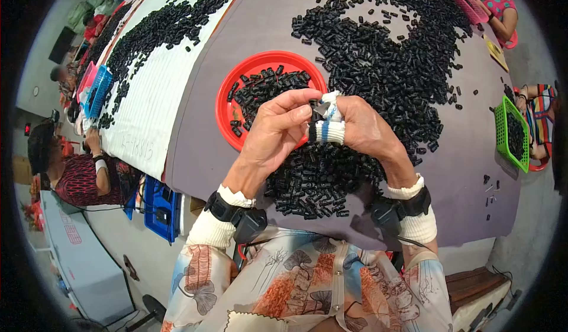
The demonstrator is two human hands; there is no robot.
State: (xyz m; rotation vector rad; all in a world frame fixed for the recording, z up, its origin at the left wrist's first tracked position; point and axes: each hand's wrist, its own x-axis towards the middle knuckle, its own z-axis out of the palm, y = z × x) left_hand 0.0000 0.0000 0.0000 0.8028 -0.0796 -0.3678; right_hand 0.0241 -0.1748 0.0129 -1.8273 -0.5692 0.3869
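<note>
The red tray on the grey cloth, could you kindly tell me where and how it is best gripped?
Probably pinch the left rim of the red tray, coming from the left. Its round raised edge is exposed there beside bare grey cloth, while piled black pieces crowd its right side and the left hand covers its lower right.

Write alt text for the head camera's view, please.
A person's left hand and right hand meet at a small dark piece above a grey table heaped with small black parts. A red basin holds more.
</note>
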